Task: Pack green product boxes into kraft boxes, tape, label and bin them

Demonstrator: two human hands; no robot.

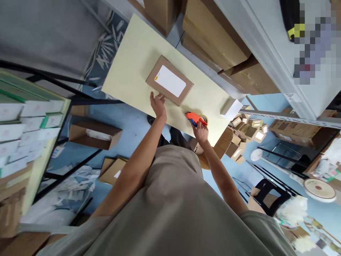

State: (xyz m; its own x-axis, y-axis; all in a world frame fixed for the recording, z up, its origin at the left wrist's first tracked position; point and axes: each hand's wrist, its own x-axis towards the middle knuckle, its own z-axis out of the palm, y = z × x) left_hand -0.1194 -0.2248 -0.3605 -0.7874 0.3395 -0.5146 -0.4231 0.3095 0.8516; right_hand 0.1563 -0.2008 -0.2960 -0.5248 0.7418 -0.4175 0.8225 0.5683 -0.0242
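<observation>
A flat brown cardboard box with a big white label lies on the pale yellow tabletop. Just off the box's near edge is my left hand, open, its fingers apart and slightly curled with nothing in them. My right hand is closed on an orange tape dispenser with a blue part, low over the table's near right side. Part of a yellowish tape roll shows at its far side. My palm and fingers hide the dispenser's grip.
A small white box stands at the table's right end. Large cartons line the far side. Many small parcels lie heaped on the floor at right. Shelving with white boxes is at left, and an open carton sits below.
</observation>
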